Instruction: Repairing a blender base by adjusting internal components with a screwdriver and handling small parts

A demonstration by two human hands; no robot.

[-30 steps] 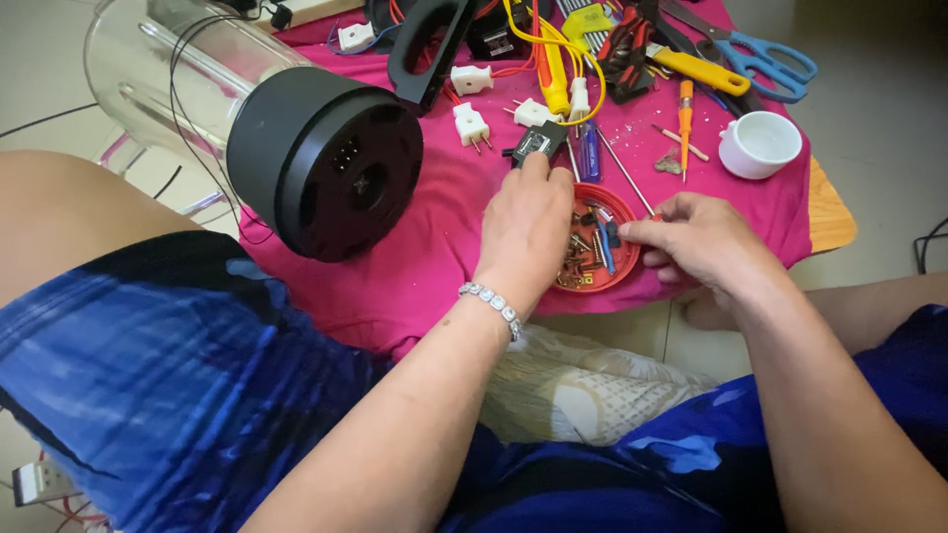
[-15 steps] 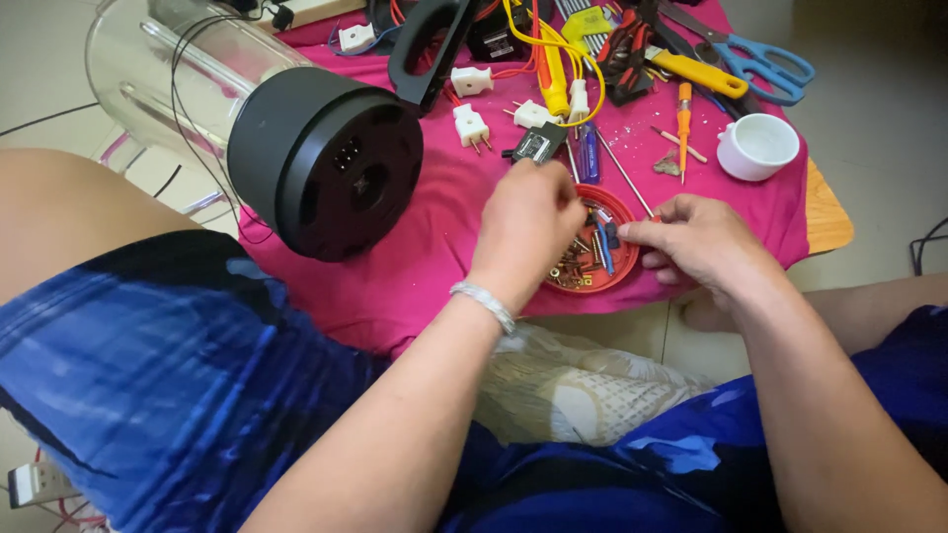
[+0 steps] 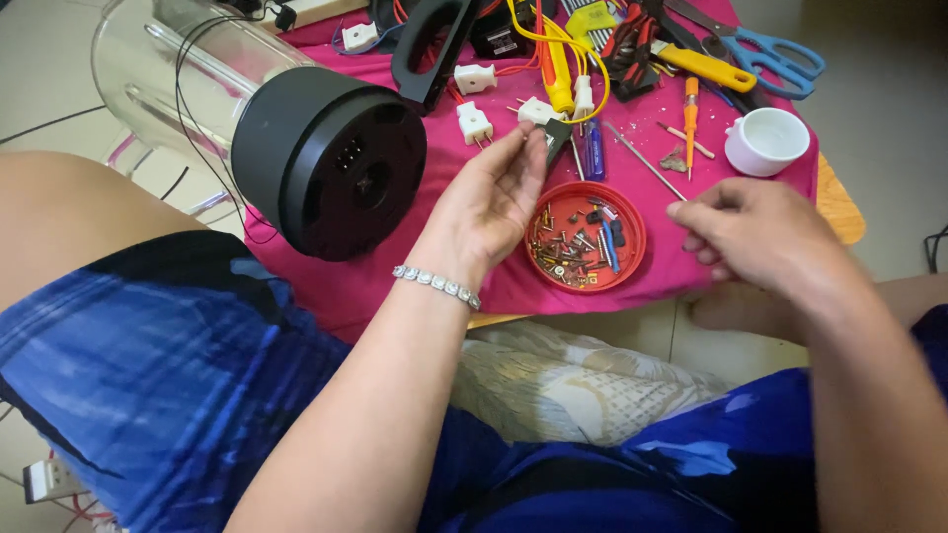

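Small dark grey part point(image 3: 556, 136): flat, roughly wedge-shaped, held up in my left grip point(image 3: 491, 202) between thumb and fingertips, palm turned toward me. It sits tilted, narrow end pointing down, above the far rim of the red dish.

Red dish point(image 3: 632, 252): round, shallow plastic lid, lying flat on the magenta cloth just right of my left grip. Contents: a loose heap of small screws, brass and steel, plus a few dark bits and a short blue piece.

My right grip point(image 3: 743, 232) is just right of the dish, fingers curled; whether it pinches anything, I cannot tell.
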